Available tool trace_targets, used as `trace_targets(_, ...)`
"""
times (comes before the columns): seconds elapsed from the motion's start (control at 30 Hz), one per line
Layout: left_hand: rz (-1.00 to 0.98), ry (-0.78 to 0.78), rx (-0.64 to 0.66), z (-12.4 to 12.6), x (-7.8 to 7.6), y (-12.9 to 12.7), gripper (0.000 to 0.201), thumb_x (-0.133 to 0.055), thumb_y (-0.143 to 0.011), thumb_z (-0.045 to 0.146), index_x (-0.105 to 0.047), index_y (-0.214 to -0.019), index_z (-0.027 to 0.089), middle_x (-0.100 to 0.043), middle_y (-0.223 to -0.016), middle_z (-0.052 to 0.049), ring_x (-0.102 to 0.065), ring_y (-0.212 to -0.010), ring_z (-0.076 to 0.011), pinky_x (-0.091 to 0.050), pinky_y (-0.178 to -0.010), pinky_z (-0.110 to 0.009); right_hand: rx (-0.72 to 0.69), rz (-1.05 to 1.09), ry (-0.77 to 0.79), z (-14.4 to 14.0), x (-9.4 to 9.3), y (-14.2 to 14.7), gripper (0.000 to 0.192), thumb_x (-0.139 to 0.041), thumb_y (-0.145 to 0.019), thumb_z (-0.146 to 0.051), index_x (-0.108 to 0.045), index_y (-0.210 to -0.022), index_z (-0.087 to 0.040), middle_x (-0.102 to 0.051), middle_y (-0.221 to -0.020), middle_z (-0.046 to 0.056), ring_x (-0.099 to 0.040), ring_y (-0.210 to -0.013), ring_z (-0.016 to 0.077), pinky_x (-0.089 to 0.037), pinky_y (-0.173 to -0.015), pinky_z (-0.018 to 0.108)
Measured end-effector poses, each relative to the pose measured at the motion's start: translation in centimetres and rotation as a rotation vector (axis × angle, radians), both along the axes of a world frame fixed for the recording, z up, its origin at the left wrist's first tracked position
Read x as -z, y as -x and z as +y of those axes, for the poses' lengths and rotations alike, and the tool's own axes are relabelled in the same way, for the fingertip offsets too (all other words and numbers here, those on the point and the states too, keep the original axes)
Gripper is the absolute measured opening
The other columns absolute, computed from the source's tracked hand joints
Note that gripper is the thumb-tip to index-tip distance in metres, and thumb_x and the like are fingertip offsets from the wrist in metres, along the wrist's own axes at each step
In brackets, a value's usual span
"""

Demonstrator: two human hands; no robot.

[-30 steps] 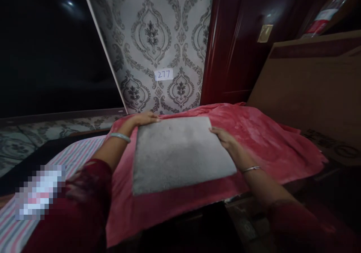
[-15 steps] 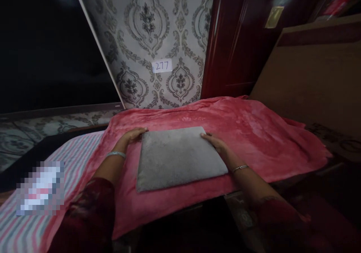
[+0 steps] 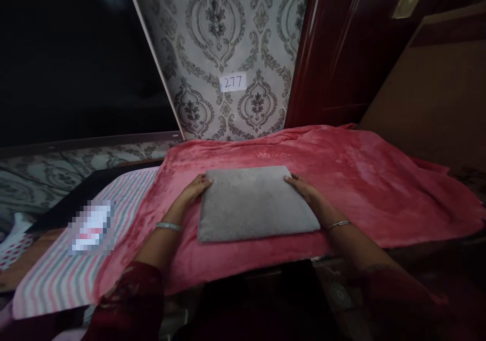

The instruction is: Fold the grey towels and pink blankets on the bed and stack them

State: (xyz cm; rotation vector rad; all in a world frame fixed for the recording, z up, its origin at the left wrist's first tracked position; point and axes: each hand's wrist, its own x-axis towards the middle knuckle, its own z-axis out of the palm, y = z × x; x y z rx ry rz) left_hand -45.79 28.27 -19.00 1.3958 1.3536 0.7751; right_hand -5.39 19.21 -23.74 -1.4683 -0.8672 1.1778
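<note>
1. Left hand (image 3: 194, 187): fingers extended and nearly flat, fingertips touching the left far corner of the folded grey towel (image 3: 255, 202). No pinch shows; it reads as pressing or steadying the edge, not gripping it.
2. Right hand (image 3: 304, 189): palm down, fingers loosely spread over the towel's right far corner, resting on the fabric. Whether the thumb is tucked under the edge cannot be told.
3. Grey towel: folded into a neat rectangle, lying flat on the red blanket (image 3: 360, 179), near its front edge, between the two hands.
4. Step in hand, as judged: the fold looks complete, and both hands are squaring or smoothing the far corners.
5. Next move, as judged: either another fold or a lift; both call for the fingers to slide under the edges and close on the cloth, keeping the layers aligned.
6. Surroundings: a striped cloth (image 3: 76, 265) lies left of the blanket; patterned wallpaper (image 3: 228, 27) behind carries a small label reading 277 (image 3: 233, 82); a dark red door (image 3: 341, 52) stands to the right.
</note>
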Motion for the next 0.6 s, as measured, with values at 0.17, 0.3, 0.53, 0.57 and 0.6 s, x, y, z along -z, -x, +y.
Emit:
trace_targets(0.17,-0.040,-0.007,-0.068,-0.4,0.5,-1.4,0.089,-0.073,-0.079,0.057,-0.038,-0.153,0.021,-0.060,-0.139,-0.019,-0.069,-0.109,-0.0259,-0.058,-0.090,-0.036,-0.036,-0.093,-0.117,-0.6,-1.1,0.8,0.058,-0.071,-0.075,-0.024,-0.059,-0.131,-0.015,-0.070,-0.121,0.010,-0.067,-0.095,0.0222,-0.056,-0.085,0.035)
trace_targets(0.3,-0.119,-0.067,-0.112,-1.2,-0.6,-1.9,0.095,-0.075,-0.080,0.043,-0.027,-0.159,0.024,-0.068,-0.128,-0.016,-0.073,-0.096,-0.0240,-0.060,-0.083,-0.037,-0.053,-0.134,-0.181,-0.5,-3.3,0.7,0.059,-0.066,-0.076,-0.023,-0.057,-0.134,-0.015,-0.070,-0.120,0.010,-0.066,-0.096,0.0214,-0.055,-0.088,0.035)
trace_targets(0.53,-0.140,-0.155,-0.202,-0.7,-2.5,-1.5,0.086,-0.070,-0.081,0.023,-0.030,-0.157,0.027,-0.073,-0.112,-0.009,-0.072,-0.080,-0.0185,-0.060,-0.074,-0.031,-0.022,-0.192,-0.177,1.4,-4.8,1.2,0.062,-0.063,-0.081,-0.026,-0.052,-0.141,-0.019,-0.071,-0.118,0.009,-0.067,-0.087,0.0191,-0.055,-0.081,0.034)
trace_targets(0.57,-0.118,-0.114,-0.240,-0.5,-2.2,-1.5,0.085,-0.071,-0.081,0.023,-0.033,-0.156,0.025,-0.072,-0.116,-0.011,-0.073,-0.085,-0.0199,-0.060,-0.076,-0.031,0.001,-0.225,-0.132,1.6,-4.3,1.4,0.058,-0.063,-0.081,-0.027,-0.056,-0.138,-0.018,-0.072,-0.116,0.009,-0.067,-0.088,0.0194,-0.054,-0.083,0.034)
trace_targets(0.6,-0.096,-0.072,-0.275,-0.4,-1.7,-1.4,0.084,-0.072,-0.080,0.024,-0.035,-0.155,0.023,-0.071,-0.121,-0.013,-0.073,-0.091,-0.0215,-0.059,-0.078,-0.032,0.023,-0.258,-0.094,1.7,-3.7,1.6,0.053,-0.063,-0.082,-0.028,-0.059,-0.133,-0.016,-0.072,-0.114,0.009,-0.067,-0.090,0.0201,-0.054,-0.085,0.034)
